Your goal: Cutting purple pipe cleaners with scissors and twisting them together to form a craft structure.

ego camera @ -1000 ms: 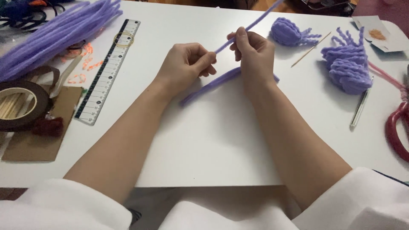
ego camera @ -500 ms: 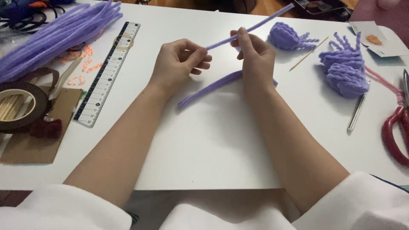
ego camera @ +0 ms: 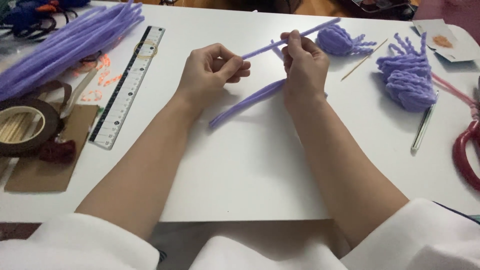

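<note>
Head view, one white bench (ego camera: 250, 180), items as follows.

Left hand (ego camera: 207, 75): fingers curled in, thumb and forefinger pinched on the near-left end of a lilac pipe cleaner (ego camera: 280, 42).

Right hand (ego camera: 305, 67): fingertips closed on the same pipe cleaner further along; its free end runs up and to the far right, clear of the bench. A second length of pipe cleaner (ego camera: 245, 102) lies on the bench under both hands, its right end hidden beneath the right hand; whether it joins the raised one cannot be told.

Handling, by judgement: very light, fuzzy, not slippery; likely a thin wire core that bends easily and keeps a bend. Best taken by fingertip pinch close to the point being shaped, since a long free end will wag.

Surroundings: bundle of lilac pipe cleaners (ego camera: 65, 45), far left; clear ruler (ego camera: 127, 85) just beside it; roll of brown tape (ego camera: 22, 127) on brown card, near left; two coiled lilac pieces (ego camera: 407, 75), far right; thin wooden stick (ego camera: 362, 60) between them; red-handled scissors (ego camera: 465, 155) at the right edge.
</note>
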